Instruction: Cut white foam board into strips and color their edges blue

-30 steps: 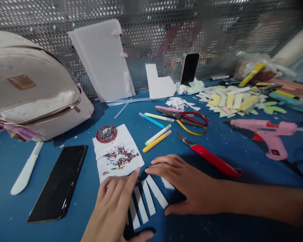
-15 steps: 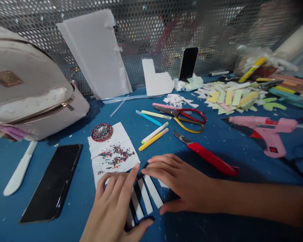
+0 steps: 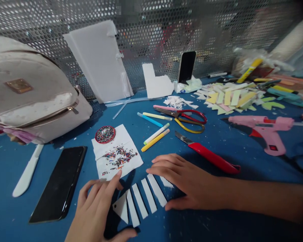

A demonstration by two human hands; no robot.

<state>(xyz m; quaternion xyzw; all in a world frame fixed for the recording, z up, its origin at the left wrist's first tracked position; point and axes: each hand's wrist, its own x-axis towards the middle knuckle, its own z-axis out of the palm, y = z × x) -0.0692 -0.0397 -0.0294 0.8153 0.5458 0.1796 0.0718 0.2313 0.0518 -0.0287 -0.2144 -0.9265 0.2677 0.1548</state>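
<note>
Left hand (image 3: 97,203) and right hand (image 3: 184,181), both grips spread, flank flat white card-like strips (image 3: 139,201) on blue surface (image 3: 242,141); stray nudge could skew row.

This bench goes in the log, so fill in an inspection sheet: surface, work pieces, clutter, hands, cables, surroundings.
Surface: blue tabletop, flecked with small pale specks.
Work pieces: white strips in a row, slightly apart; triangular piece at their left end.
Clutter: red-handled cutter, blade exposed; scissors; pink glue gun; pile of pale cut pieces.
Hands: left hand, open, beside the triangular piece; right hand, open, at the strips' right end, contact unclear.
Cables: black cable runs from the glue gun towards the right edge.
Surroundings: perforated panel behind; pale backpack at left.
</note>
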